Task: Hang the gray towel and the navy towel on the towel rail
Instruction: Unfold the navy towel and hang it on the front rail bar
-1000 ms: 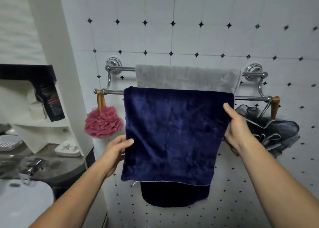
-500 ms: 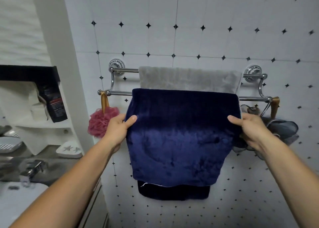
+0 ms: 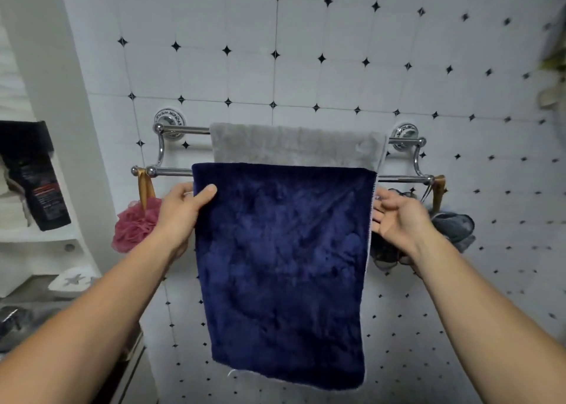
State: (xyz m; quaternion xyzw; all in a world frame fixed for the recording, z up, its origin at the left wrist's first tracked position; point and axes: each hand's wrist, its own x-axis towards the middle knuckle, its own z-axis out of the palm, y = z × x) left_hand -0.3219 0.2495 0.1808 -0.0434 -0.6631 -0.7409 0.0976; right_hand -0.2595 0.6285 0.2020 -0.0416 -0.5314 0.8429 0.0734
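Note:
A chrome double towel rail [image 3: 171, 171] is fixed to the tiled wall. The gray towel [image 3: 294, 145] hangs over its back bar. The navy towel [image 3: 281, 269] is draped over the front bar and hangs flat. My left hand [image 3: 183, 210] pinches the navy towel's upper left edge, thumb on the front. My right hand [image 3: 398, 217] is beside the towel's right edge, palm open and fingers spread, holding nothing.
A pink bath pouf [image 3: 134, 224] hangs from the rail's left end and a dark gray pouf [image 3: 453, 229] from its right end. White shelves [image 3: 39, 238] with a black tube [image 3: 39, 189] stand at the left. A star-patterned soap dish [image 3: 72, 282] lies below them.
Both hands slid up the towel's sides. The right hand let go of the right edge and opened. The towel's front flap now hangs lower and covers the back layer.

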